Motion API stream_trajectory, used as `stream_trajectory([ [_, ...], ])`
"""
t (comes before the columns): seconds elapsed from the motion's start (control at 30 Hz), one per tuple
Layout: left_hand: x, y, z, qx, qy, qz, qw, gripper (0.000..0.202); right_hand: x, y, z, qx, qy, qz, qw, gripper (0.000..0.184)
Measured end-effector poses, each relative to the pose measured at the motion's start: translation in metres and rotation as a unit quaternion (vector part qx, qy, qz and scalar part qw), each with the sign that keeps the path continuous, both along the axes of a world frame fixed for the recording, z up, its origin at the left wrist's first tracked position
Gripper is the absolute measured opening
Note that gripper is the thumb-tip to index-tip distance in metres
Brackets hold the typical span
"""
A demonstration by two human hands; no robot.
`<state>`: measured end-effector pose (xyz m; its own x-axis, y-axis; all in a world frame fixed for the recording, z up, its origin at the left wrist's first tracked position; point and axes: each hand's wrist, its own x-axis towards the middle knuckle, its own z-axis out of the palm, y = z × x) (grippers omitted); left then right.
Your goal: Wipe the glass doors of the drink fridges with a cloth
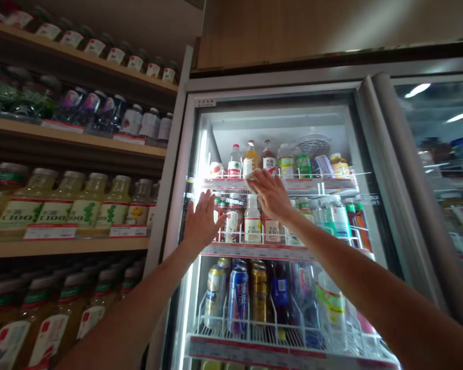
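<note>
A glass fridge door (pixel 278 123) stands closed before me, with lit shelves of drinks behind it. My right hand (pixel 269 192) is pressed towards the glass at the height of the top shelf, its fingers over a pale cloth (pixel 252 177). Only the cloth's edge shows; the palm hides the rest. My left hand (pixel 204 221) is lower and further left, fingers spread against or close to the glass, holding nothing. Behind the hands are a C100 bottle (pixel 252 221) on the second shelf and a blue can (pixel 238 298) on the third.
Wooden shelves (pixel 73 244) with rows of bottled drinks line the left side. A vertical metal door handle (pixel 405 180) runs down the right of this door. Further right is another glass door (pixel 447 118) with reflections. Wooden panelling (pixel 293 31) lies above the fridge.
</note>
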<state>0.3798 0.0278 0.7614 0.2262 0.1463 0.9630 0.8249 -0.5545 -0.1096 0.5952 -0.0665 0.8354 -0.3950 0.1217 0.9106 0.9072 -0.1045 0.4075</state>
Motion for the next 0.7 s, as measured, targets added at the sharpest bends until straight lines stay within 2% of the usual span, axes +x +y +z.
stream_trajectory([
  [0.1,-0.019,0.009,-0.009,0.003,0.003,0.004,1.000,0.060,-0.017,0.013,0.010,0.101,0.148,0.028,0.983,0.048],
  [0.13,-0.025,0.011,-0.012,0.002,0.005,0.006,1.000,0.059,-0.025,0.017,0.011,0.109,0.161,0.036,0.980,0.048],
  [0.17,-0.031,0.013,-0.015,0.001,0.010,0.008,1.000,0.058,-0.034,0.022,0.010,0.089,0.137,0.039,0.986,0.049],
  [0.23,-0.040,0.015,-0.020,0.001,0.027,0.010,1.000,0.056,-0.054,0.032,0.007,0.007,0.023,0.036,0.999,0.051],
  [0.3,-0.047,0.016,-0.025,0.005,0.039,0.009,0.999,0.053,-0.071,0.040,0.009,-0.044,-0.044,0.030,0.998,0.052],
  [0.43,-0.060,0.024,-0.037,0.018,0.025,-0.006,1.000,0.046,-0.097,0.055,0.036,0.022,0.091,0.035,0.995,0.048],
  [0.47,-0.063,0.027,-0.040,0.020,0.012,-0.012,1.000,0.046,-0.105,0.060,0.038,0.022,0.102,0.036,0.994,0.049],
  [0.53,-0.073,0.033,-0.045,0.023,-0.020,-0.022,0.999,0.046,-0.123,0.070,0.027,-0.022,0.050,0.033,0.998,0.053],
  [0.6,-0.085,0.038,-0.049,0.025,-0.057,-0.031,0.998,0.047,-0.140,0.078,-0.003,-0.091,-0.061,0.026,0.994,0.057],
  [0.67,-0.097,0.042,-0.049,0.030,-0.084,-0.040,0.995,0.047,-0.149,0.080,-0.034,-0.158,-0.179,0.028,0.971,0.054],
  [0.7,-0.102,0.043,-0.049,0.033,-0.091,-0.046,0.994,0.047,-0.150,0.078,-0.044,-0.182,-0.220,0.030,0.958,0.053],
])
